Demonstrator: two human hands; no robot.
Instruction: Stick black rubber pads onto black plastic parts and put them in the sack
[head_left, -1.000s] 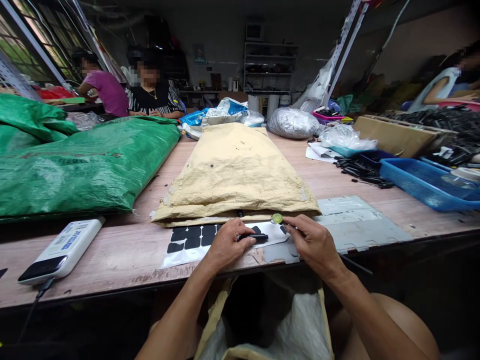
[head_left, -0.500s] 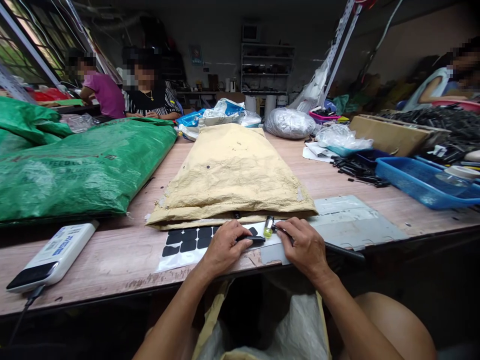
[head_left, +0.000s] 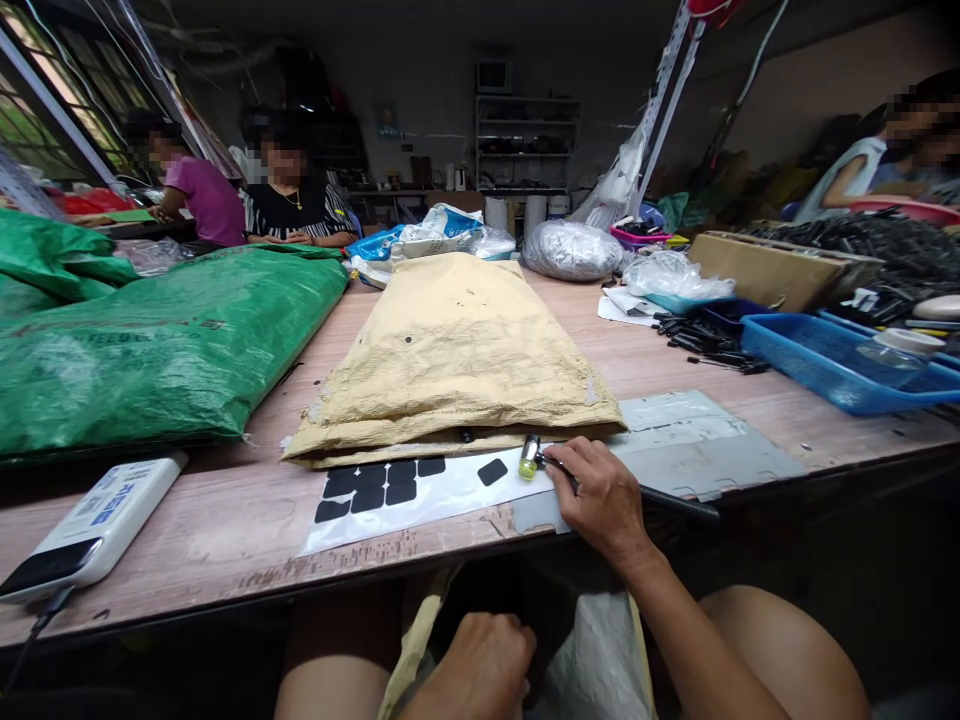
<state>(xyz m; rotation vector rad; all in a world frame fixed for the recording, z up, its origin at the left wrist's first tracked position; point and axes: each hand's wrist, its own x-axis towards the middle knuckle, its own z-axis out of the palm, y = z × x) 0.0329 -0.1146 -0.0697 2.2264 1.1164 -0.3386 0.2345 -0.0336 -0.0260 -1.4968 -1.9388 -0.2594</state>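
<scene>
My right hand (head_left: 600, 497) is closed around the black handle of a small hammer (head_left: 679, 503). Its metal head with a yellow-green face rests near the table's front edge, on or just above a white sheet (head_left: 450, 490) carrying black rounded-square stickers (head_left: 401, 481). Below the table edge, my left hand (head_left: 484, 660) is at the mouth of an open, white-lined sack (head_left: 600, 650) on my lap. Its fingers are curled down, and whatever they hold is hidden. A tan paper sack (head_left: 465, 350) lies just behind the sheet, its near end slightly gaping on something dark.
A full green woven sack (head_left: 172, 340) lies at left, with a white power bank (head_left: 94, 525) before it. A grey board (head_left: 697, 440) lies right of the sheet. Further right are a blue tray (head_left: 847, 365) and black pieces (head_left: 712, 345). Several people sit across the room.
My left hand has left the sheet with the black stick-like piece and dropped into the lap sack's mouth. That piece is out of sight. My right hand keeps the hammer in place.
</scene>
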